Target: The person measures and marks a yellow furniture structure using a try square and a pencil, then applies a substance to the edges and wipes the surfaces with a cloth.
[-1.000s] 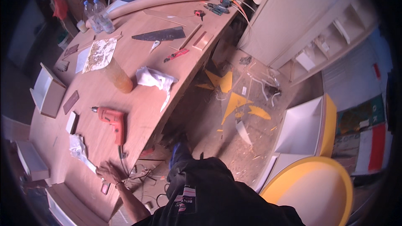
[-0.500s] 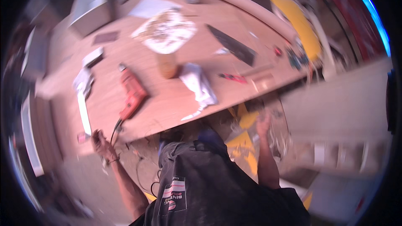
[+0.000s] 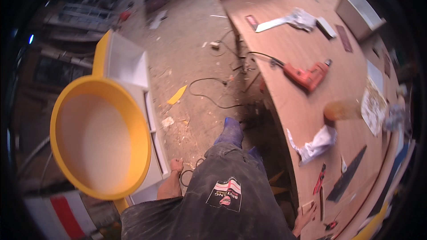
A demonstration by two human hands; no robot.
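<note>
Head view, looking down the person's dark shirt: the left hand [image 3: 176, 166] hangs beside the hip, fist closed around a loop of black cable [image 3: 183, 177] that curls just below the knuckles. The right hand [image 3: 306, 215] rests at the lower edge of the wooden tabletop [image 3: 307, 31], fingers spread flat and released, touching a small wooden block [image 3: 308, 206]. Just beside it lie red-handled pliers [image 3: 319, 179] and a dark handsaw [image 3: 348, 174]. Further up the tabletop sits a crumpled white cloth [image 3: 316, 144], then an orange blurred cup [image 3: 340, 110], and beyond these a red power drill [image 3: 308, 75] whose cord trails off the edge toward the floor. To the left of the person stands a white cabinet with a large round yellow-rimmed panel [image 3: 100, 138]. A yellow scrap [image 3: 177, 94] lies on the dusty floor.
</note>
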